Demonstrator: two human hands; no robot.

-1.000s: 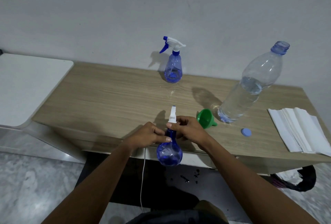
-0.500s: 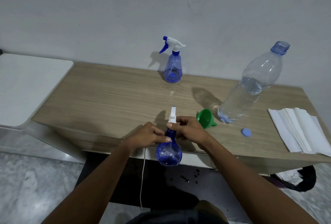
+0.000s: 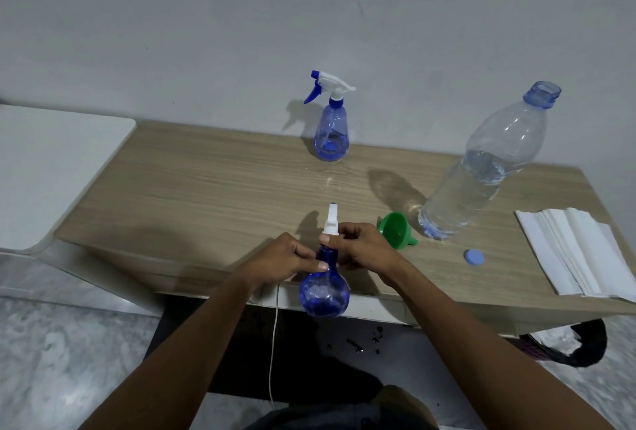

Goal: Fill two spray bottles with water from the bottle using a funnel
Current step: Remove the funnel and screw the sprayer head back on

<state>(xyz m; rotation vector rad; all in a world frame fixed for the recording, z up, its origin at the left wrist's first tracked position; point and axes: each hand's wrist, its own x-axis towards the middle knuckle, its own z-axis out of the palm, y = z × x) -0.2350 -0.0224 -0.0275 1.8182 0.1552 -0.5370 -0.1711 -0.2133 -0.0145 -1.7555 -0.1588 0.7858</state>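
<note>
A blue spray bottle (image 3: 324,290) is held at the bench's (image 3: 206,195) front edge, its round body hanging just past it. The left hand (image 3: 280,259) is closed around the neck; the right hand (image 3: 361,247) is pinched on the white sprayer (image 3: 331,219). A second spray bottle (image 3: 329,120) stands at the back edge. The funnel (image 3: 395,230) lies beside the uncapped water bottle (image 3: 481,168). A cap (image 3: 474,257) and napkins (image 3: 581,250) are seen toward the right end.

Your table (image 3: 213,189) is matt wood-grain. The two spray bottles (image 3: 324,293) (image 3: 331,135) are glossy see-through blue plastic with white plastic heads — the big water bottle (image 3: 481,171) clear plastic. Smooth green plastic funnel (image 3: 395,230); a matt white paper stack (image 3: 581,250) too.
</note>
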